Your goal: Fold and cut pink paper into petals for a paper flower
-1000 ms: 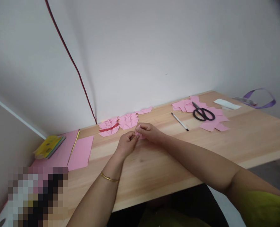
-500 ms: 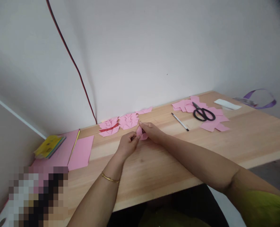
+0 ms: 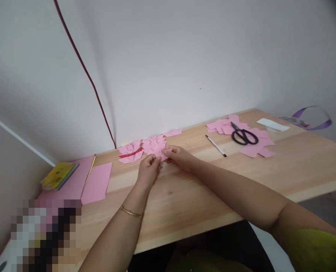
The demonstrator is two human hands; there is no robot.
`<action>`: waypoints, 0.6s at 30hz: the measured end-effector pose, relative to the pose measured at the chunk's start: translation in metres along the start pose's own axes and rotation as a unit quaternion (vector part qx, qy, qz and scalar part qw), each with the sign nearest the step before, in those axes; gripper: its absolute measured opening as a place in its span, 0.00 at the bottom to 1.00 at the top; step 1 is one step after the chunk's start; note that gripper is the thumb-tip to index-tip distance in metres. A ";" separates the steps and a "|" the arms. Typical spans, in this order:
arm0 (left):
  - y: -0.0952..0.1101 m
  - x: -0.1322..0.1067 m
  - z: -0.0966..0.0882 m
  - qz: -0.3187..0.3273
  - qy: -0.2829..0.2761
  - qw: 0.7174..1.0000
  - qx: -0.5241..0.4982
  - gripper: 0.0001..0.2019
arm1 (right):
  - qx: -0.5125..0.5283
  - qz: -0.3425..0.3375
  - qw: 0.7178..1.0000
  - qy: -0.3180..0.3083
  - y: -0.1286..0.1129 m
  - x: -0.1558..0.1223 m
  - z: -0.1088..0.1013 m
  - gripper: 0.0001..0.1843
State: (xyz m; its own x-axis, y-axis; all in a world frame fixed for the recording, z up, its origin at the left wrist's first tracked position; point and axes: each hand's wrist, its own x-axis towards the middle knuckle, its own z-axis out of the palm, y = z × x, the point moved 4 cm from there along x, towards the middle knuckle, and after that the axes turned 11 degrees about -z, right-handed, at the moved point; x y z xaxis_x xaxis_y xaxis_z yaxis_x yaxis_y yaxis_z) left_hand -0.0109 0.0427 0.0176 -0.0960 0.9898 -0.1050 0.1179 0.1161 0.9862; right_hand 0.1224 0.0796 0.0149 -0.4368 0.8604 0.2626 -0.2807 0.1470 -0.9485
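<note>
Between my hands is a small pink paper piece (image 3: 165,155), mostly hidden by fingers. My left hand (image 3: 149,172) pinches its near left side with thumb and fingertips. On its right side, my right hand (image 3: 182,158) grips it with thumb and bent fingers. Just beyond my hands, folded pink paper pieces (image 3: 153,143) lie in overlapping rows by the wall. Another row of folded pink pieces (image 3: 131,146) beside them has a red strip (image 3: 130,153) across it.
Black-handled scissors (image 3: 244,136) rest on pink paper cutouts (image 3: 257,145) at the right, with a pen (image 3: 216,146) nearer my hands. A white strip (image 3: 273,124) lies at far right. Pink sheets (image 3: 97,183), a gold pencil-like stick (image 3: 89,175) and a yellow pack (image 3: 57,175) are left.
Both hands have shifted slightly left and away from me with the pink paper. The piece has turned and now shows flatter between my fingers.
</note>
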 end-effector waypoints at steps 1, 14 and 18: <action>0.000 0.000 0.000 -0.004 0.002 1.000 -0.011 0.15 | -0.033 -0.006 0.999 -0.006 0.000 0.000 0.000 0.17; -0.009 0.005 -0.001 -0.003 -0.027 1.000 0.003 0.14 | -0.161 -0.107 0.981 -0.021 0.000 0.003 -0.007 0.13; -0.009 0.004 0.000 -0.008 -0.041 0.998 0.042 0.14 | -0.180 -0.086 0.979 -0.031 0.001 0.002 -0.006 0.15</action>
State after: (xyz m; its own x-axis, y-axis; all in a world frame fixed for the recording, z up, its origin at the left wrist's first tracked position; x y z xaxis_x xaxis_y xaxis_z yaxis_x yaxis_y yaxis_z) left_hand -0.0122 0.0453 0.0079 -0.0188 0.9908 -0.1344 0.2006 0.1354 0.9703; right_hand 0.1267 0.0844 0.0134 -0.4635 0.7780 0.4241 -0.0393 0.4601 -0.8870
